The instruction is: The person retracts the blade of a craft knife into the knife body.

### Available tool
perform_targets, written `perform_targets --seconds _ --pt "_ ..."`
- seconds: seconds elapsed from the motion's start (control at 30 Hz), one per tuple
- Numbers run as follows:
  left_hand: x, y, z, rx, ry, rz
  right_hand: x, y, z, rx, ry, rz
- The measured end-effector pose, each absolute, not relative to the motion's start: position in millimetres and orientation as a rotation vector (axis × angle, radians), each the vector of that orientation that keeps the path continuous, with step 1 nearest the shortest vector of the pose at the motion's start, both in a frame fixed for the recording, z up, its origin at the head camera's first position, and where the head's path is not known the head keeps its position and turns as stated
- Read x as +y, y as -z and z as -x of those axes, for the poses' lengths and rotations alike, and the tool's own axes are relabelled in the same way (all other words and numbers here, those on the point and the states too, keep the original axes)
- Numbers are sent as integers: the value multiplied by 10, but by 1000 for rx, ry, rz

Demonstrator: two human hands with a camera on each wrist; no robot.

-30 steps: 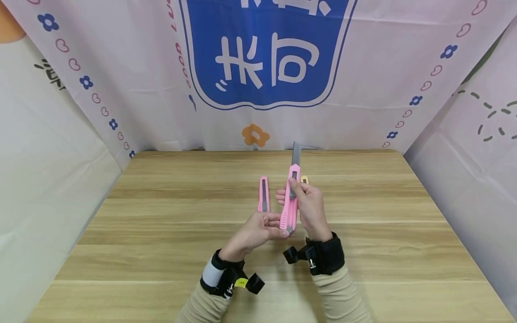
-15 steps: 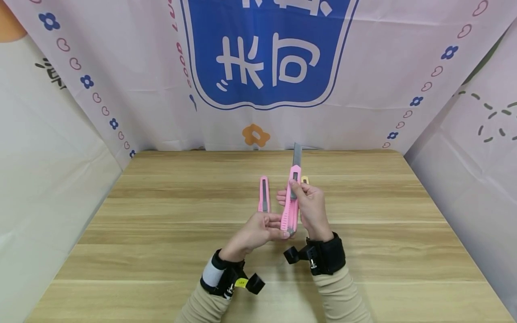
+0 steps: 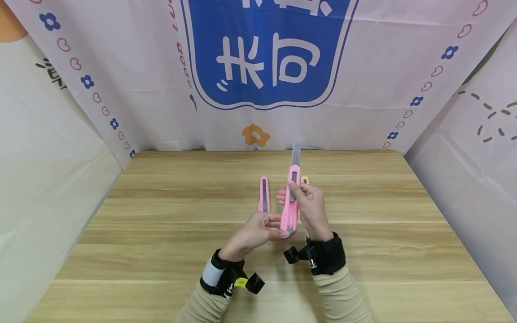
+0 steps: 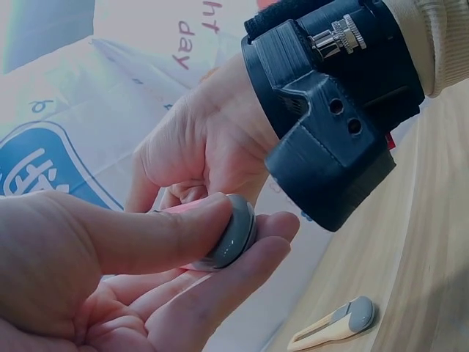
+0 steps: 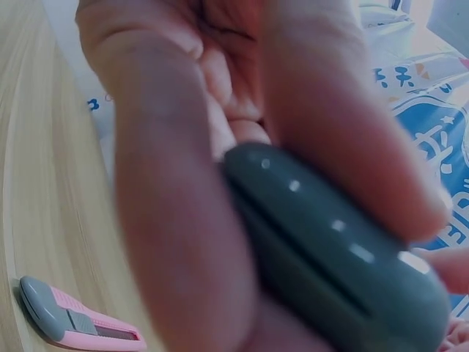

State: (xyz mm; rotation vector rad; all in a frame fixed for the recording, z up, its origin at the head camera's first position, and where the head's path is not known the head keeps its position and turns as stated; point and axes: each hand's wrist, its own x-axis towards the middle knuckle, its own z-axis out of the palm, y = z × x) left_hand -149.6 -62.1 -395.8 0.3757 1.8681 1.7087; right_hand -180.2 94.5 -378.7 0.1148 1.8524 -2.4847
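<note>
A pink utility knife (image 3: 293, 213) with its grey blade (image 3: 296, 155) extended is held between both hands, tip pointing away from me. The left hand (image 3: 260, 231) pinches its grey end cap (image 4: 238, 231) between thumb and fingers, also seen close up in the right wrist view. Farther up the body the right hand (image 3: 312, 204) grips it, thumb on the grey slider, with other fingers reaching behind. A second pink utility knife (image 3: 263, 190) lies on the table just left of the held one, its lower end hidden by the left hand.
A yellow utility knife (image 3: 304, 180) lies on the wooden table (image 3: 161, 251), mostly covered by the right hand in the head view. A white printed cloth (image 3: 145, 89) hangs along the table's far edge, and pale cloths flank both sides.
The right thumb and slider have shifted slightly toward the end cap, and a little less blade sticks out. The left hand stays in place.
</note>
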Motion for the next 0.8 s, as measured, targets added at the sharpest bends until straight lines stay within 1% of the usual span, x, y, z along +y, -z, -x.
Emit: perform_targets --seconds 0.43,0.8 --pt "-633 3957 1502 1880 -1697 -409 950 3793 1806 1850 2479 -114" --pt "-614 3957 1498 1871 -1704 -373 978 3786 1798 1828 2472 -64"
